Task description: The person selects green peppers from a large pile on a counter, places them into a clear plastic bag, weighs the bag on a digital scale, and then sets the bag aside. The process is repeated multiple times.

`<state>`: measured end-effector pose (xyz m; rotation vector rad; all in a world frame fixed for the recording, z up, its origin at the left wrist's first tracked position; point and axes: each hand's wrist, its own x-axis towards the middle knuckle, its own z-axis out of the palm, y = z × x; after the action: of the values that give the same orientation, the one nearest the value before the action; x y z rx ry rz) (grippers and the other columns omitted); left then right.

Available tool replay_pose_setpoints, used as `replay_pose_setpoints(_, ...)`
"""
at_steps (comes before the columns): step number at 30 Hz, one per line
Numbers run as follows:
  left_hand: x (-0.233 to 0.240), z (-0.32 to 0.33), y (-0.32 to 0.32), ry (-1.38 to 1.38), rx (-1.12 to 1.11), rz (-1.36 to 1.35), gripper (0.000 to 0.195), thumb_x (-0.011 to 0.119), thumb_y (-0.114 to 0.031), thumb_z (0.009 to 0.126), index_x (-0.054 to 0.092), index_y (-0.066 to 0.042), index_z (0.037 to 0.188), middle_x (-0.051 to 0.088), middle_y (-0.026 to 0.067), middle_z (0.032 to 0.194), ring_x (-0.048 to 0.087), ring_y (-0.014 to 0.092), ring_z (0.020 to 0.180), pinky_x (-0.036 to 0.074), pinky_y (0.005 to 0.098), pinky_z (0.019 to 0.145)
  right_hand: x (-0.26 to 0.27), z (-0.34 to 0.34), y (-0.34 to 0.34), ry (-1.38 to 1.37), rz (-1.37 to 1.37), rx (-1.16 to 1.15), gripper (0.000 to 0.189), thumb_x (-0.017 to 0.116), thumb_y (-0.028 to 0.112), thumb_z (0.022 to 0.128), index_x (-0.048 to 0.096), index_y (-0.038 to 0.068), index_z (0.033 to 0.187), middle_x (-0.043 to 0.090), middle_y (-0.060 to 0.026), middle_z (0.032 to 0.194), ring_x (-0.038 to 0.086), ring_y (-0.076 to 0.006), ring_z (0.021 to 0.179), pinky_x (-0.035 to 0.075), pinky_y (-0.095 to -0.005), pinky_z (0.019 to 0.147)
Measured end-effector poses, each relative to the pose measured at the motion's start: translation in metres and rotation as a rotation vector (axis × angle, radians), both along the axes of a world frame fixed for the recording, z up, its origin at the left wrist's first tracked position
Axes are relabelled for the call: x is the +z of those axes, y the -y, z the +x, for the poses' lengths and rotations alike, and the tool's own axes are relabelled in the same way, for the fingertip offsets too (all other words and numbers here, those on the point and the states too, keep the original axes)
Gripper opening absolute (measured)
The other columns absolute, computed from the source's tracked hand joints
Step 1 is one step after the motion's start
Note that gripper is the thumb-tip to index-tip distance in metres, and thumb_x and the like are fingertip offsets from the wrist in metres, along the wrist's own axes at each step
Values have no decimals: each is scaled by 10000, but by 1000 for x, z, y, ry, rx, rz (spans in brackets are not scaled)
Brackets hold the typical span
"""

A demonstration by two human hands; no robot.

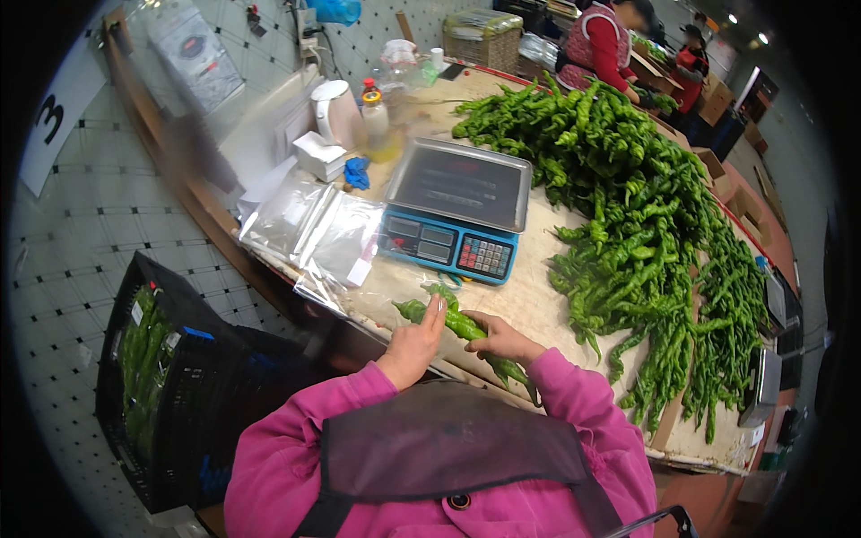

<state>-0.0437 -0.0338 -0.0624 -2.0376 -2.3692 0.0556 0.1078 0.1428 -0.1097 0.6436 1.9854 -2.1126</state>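
A few long wrinkled green peppers (463, 324) lie between my two hands at the front edge of the table. My left hand (416, 341) holds their left end, its fingers straight and laid against them. Around their middle curls my right hand (501, 340), thumb and fingers on the peppers; their tips hang below it towards my apron. Just beyond the hands stands a blue digital scale (447, 245) with a bare metal pan (459, 183). Clear plastic bags (340, 235) lie in a stack left of the scale.
A large heap of green peppers (625, 195) covers the table's right side. Behind the bags stand a kettle (338, 114), a jar (375, 118) and a white paper stack (319, 156). A black crate (181, 376) with packed peppers is at lower left. A co-worker (599, 47) stands across the table.
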Motion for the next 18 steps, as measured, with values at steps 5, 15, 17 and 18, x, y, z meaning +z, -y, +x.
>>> replay_pose_setpoints(5, 12, -20, -1, -29, 68, 159, 710, 585, -18, 774, 392, 47, 1455, 291, 254, 1585, 682, 261, 598, 539, 368, 551, 11, -10, 0, -57, -216, 48, 724, 678, 46, 812, 427, 40, 1492, 644, -96, 1141, 602, -114, 806, 519, -258, 681)
replay_pose_setpoints(15, 4, 1, 17, 339, 41, 136, 831, 598, 43, 699, 324, 57, 1483, 243, 255, 1599, 682, 371, 707, 549, 436, 637, 12, -5, 8, 28, 30, 44, 726, 685, 105, 837, 398, 20, 1498, 648, -94, 1098, 585, -118, 733, 512, -270, 639)
replay_pose_setpoints(17, 9, 14, 9, 484, -22, 185, 893, 598, 62, 678, 264, 73, 1506, 221, 266, 1603, 678, 407, 762, 551, 458, 665, 9, -18, 15, -92, 22, 72, 755, 704, 121, 837, 375, 15, 1509, 645, -91, 1082, 580, -117, 712, 497, -273, 622)
replay_pose_setpoints(18, 14, 16, 6, 504, -2, 116, 921, 590, 73, 680, 212, 76, 1521, 211, 270, 1604, 668, 438, 820, 553, 468, 678, 8, -26, 16, -114, 41, 63, 763, 707, 119, 833, 373, 15, 1511, 645, -91, 1074, 582, -118, 708, 496, -276, 617)
